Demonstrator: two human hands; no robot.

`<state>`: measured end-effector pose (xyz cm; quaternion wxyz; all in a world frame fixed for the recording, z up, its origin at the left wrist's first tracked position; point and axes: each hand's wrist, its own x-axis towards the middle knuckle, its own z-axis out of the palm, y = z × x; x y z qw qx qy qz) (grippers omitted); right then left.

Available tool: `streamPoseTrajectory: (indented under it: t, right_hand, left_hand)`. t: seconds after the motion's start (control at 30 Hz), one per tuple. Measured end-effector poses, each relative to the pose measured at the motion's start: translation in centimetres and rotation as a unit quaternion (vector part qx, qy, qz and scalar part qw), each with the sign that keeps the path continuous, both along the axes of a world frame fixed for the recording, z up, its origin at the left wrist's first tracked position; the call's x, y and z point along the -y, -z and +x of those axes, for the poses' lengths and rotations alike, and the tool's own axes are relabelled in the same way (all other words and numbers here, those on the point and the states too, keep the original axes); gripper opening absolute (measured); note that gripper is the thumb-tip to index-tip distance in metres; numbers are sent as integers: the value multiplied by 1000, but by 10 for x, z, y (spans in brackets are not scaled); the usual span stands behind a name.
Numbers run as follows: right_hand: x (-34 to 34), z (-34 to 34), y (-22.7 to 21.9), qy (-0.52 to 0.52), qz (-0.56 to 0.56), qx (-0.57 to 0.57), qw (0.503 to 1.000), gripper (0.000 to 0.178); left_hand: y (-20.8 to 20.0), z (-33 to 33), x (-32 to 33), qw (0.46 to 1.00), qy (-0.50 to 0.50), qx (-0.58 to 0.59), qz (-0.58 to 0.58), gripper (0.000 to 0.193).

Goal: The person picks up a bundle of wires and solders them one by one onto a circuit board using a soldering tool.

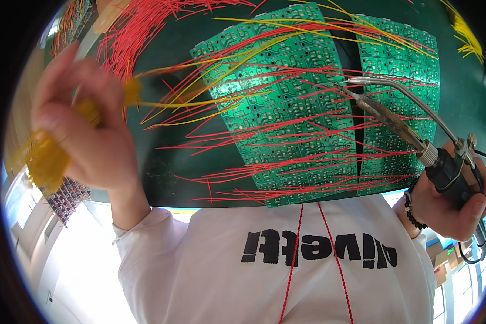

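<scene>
My right hand is wrapped round the black handle of a soldering iron, which has a thin metal feed tube clamped alongside. Its tip points left, over the right part of a green circuit board panel. At the left, my left hand is raised and smeared by motion. It is closed round a bunch of yellow wires, which stick out on both sides of the fingers. Red wires and a few yellow ones lie across the panel in rows.
A second green panel lies to the right, beyond a narrow gap. At the far left is a big heap of red wires. More yellow wires lie at the far right. A dark green mat covers the table.
</scene>
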<state>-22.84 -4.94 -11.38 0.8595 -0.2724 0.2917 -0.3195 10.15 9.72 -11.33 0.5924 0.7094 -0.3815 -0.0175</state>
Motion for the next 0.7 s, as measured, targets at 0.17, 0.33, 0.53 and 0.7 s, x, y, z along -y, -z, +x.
streamPoseTrajectory:
  t: [0.17,0.33,0.53,0.7]
  right_hand:
    - [-4,-19,11,-69,181,59,979,33]
    - [-5,-9,31,144,-432,-217,864,23]
    - [-16,12,28,97,-568,-263,774,40]
    - [-22,30,20,29,-522,-248,815,42]
  left_hand:
    - [-7,-6,-33,955,258,-141,-30,23]
    - [3,-20,-40,951,299,-37,66,13]
    - [15,-29,-18,903,389,89,157,5]
    - [16,-24,-10,855,419,233,197,10]
